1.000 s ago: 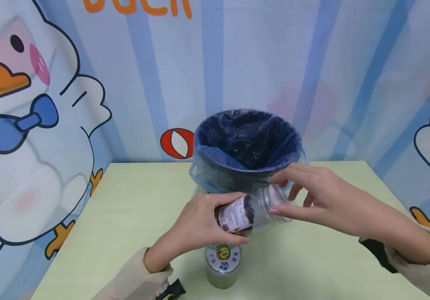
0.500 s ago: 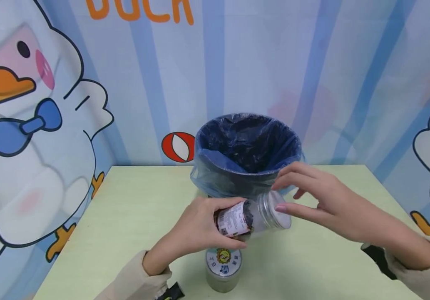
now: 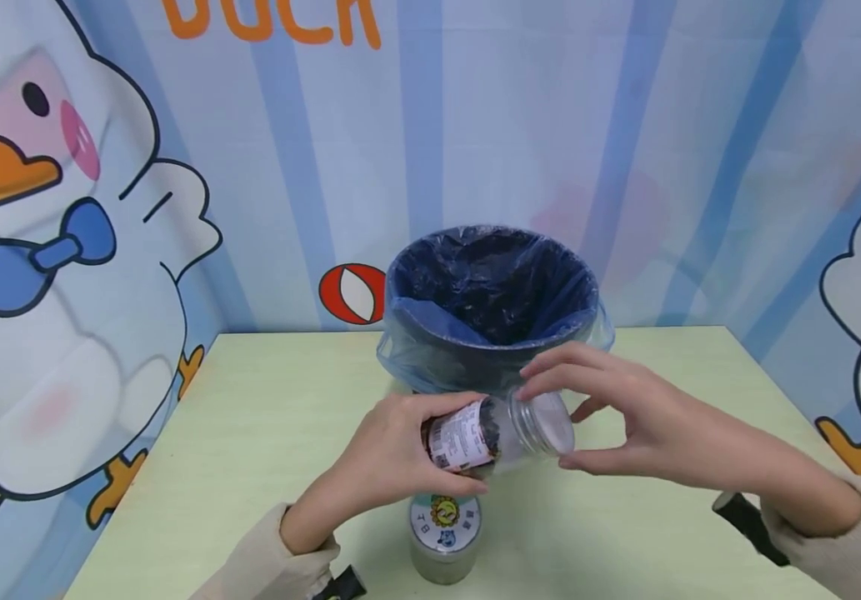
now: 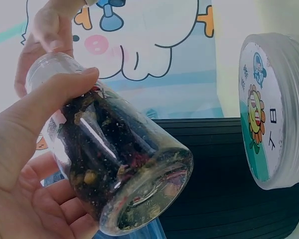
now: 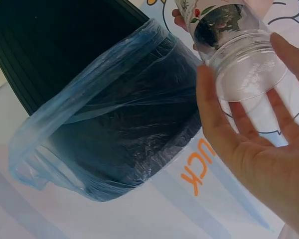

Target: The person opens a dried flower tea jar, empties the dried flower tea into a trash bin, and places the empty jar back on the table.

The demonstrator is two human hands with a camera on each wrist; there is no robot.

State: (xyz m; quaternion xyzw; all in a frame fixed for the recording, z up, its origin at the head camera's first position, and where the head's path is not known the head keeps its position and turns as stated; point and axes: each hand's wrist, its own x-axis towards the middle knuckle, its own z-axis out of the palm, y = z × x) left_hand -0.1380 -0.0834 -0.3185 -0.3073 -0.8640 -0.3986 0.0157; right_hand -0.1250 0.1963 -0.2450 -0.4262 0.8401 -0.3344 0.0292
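A pale blue backdrop (image 3: 505, 125) with darker stripes is hung behind a light green bench (image 3: 272, 442); a large white duck (image 3: 111, 333) is printed on it at the left, with orange lettering (image 3: 272, 21) above and a red-and-white ball (image 3: 355, 293) lower down. At the far side of the bench, a black bin (image 5: 55, 50) is seen, lined with a blue plastic bag (image 3: 411, 362) that is folded over its rim.

A clear jar (image 3: 492, 433) is held in the air in front of the bin, tilted well over, its capped end turned towards the person's right. Its body is gripped by the left hand (image 3: 396, 450), with the thumb and fingers wrapped around it. Dark contents with red and yellowish bits are seen through the wall in the left wrist view. The ribbed clear lid (image 3: 553, 423) is held at its edges between the thumb and bent fingers of the right hand (image 3: 648, 417).

A second jar (image 3: 445, 550) is stood upright on the bench, below the left hand, its top covered by a round sunflower label (image 3: 446, 523). Light sleeves (image 3: 272, 554) are worn on both arms.
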